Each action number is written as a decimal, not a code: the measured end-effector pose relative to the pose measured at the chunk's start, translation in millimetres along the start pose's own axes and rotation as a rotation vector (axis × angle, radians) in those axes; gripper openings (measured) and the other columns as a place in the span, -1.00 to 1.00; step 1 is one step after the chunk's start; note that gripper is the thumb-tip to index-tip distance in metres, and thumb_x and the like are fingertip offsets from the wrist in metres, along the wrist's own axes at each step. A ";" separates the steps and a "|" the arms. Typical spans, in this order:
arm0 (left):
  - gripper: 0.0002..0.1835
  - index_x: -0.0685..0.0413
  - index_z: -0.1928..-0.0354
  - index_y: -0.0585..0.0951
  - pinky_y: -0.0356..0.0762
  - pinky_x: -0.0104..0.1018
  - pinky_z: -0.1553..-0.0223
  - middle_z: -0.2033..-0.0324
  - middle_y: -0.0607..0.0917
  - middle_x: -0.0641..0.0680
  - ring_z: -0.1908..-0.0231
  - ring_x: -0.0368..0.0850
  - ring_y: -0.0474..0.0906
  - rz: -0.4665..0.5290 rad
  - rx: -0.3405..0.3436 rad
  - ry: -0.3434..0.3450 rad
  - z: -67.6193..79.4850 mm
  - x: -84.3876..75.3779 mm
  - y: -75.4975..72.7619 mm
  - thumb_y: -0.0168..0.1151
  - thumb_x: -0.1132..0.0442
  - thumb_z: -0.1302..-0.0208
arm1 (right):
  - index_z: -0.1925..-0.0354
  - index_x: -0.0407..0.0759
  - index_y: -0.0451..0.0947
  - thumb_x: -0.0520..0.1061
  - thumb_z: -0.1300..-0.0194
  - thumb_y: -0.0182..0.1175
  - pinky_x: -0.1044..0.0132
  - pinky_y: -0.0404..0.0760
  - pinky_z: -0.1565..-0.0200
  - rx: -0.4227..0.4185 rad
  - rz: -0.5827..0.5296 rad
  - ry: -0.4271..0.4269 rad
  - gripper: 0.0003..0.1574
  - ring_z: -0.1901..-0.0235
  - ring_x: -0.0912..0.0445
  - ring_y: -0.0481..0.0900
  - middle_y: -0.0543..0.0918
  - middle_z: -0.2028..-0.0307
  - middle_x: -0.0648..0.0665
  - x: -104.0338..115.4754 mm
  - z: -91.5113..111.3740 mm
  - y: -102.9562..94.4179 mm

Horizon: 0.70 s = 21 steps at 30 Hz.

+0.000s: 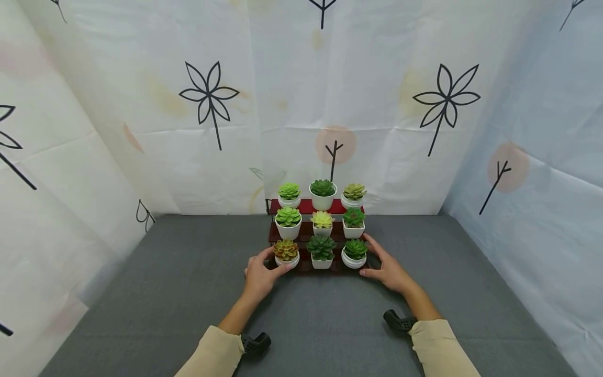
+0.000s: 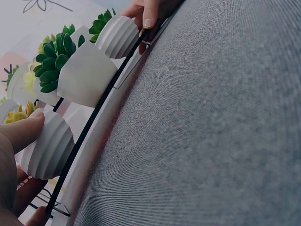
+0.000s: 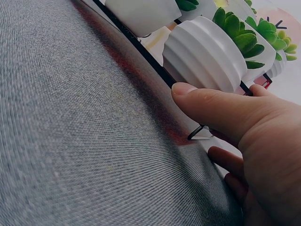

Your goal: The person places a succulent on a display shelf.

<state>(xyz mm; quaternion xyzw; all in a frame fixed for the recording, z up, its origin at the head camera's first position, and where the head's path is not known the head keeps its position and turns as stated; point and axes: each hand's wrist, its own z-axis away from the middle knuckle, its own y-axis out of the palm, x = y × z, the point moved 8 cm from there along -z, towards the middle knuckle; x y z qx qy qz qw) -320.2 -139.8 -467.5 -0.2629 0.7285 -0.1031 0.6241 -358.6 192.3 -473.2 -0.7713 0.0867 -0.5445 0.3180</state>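
A three-tier rack [image 1: 305, 266] with dark red shelves bears several small potted succulents. My left hand [image 1: 260, 276] holds the ribbed white pot [image 2: 48, 146] of the orange-yellow succulent [image 1: 286, 250] at the lowest tier's left end. Its thumb lies against the pot, and other fingers reach below near the shelf's black edge. At the right end my right hand [image 1: 387, 269] grips the lowest shelf, thumb tip on its black front edge [image 3: 157, 68]. Just beside that thumb stands another ribbed white pot [image 3: 204, 54] with a green succulent [image 1: 355, 248]. Part of the right fingers is hidden behind the shelf.
A dark green succulent in a white faceted pot [image 2: 87, 75] stands mid-row on the lowest tier. More potted succulents [image 1: 322, 193] fill the upper tiers. Grey cloth [image 1: 325, 324] covers the table, and patterned white fabric [image 1: 292, 104] hangs close behind the rack.
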 end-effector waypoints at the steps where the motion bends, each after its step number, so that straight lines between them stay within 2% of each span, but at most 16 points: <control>1: -0.25 0.12 -0.22 0.54 0.07 0.17 -0.06 -0.03 0.62 0.21 -0.06 0.12 0.33 0.000 0.000 -0.001 -0.2 -0.3 0.1 0.53 -0.04 0.01 | -0.54 0.02 -0.07 -0.11 -0.17 0.42 -0.39 0.19 -0.16 0.001 0.008 -0.005 0.18 -0.31 -0.32 0.22 0.30 -0.32 -0.44 0.4 0.1 0.0; 11: -0.26 0.08 -0.24 0.52 0.06 0.15 -0.06 -0.05 0.61 0.17 -0.07 0.11 0.32 0.011 0.010 0.017 -0.4 -2.4 1.2 0.53 -0.03 0.00 | -0.55 -0.03 -0.10 -0.11 -0.18 0.39 -0.42 0.17 -0.14 -0.004 -0.005 -0.011 0.18 -0.30 -0.34 0.22 0.31 -0.31 -0.45 2.7 2.9 -1.6; 15: -0.26 0.09 -0.24 0.52 0.06 0.20 -0.09 -0.07 0.60 0.18 -0.08 0.14 0.33 0.020 0.016 0.064 -0.2 -5.1 -2.1 0.54 0.02 0.01 | -0.53 -0.14 -0.08 -0.18 -0.23 0.29 -0.42 0.16 -0.15 -0.009 -0.093 -0.027 0.08 -0.32 -0.37 0.17 0.21 -0.37 -0.44 5.0 1.5 -6.1; 18: -0.29 0.09 -0.23 0.52 0.15 0.22 -0.10 -0.08 0.58 0.17 -0.10 0.16 0.36 0.038 0.016 0.104 -0.9 -6.9 -7.7 0.54 0.10 0.00 | -0.51 -0.26 -0.06 -0.28 -0.26 0.20 -0.40 0.13 -0.18 0.001 -0.191 -0.062 -0.01 -0.32 -0.39 0.13 0.11 -0.40 -0.45 7.3 -1.2 -9.7; 21: -0.31 0.10 -0.24 0.51 0.27 0.19 -0.09 -0.11 0.57 0.17 -0.12 0.19 0.38 0.052 0.015 0.137 -2.2 -8.5 -15.6 0.54 0.16 -0.02 | -0.49 -0.33 -0.03 -0.35 -0.27 0.13 -0.33 0.20 -0.18 0.007 -0.251 -0.080 -0.09 -0.30 -0.39 0.17 0.16 -0.37 -0.49 7.2 -2.7 -14.1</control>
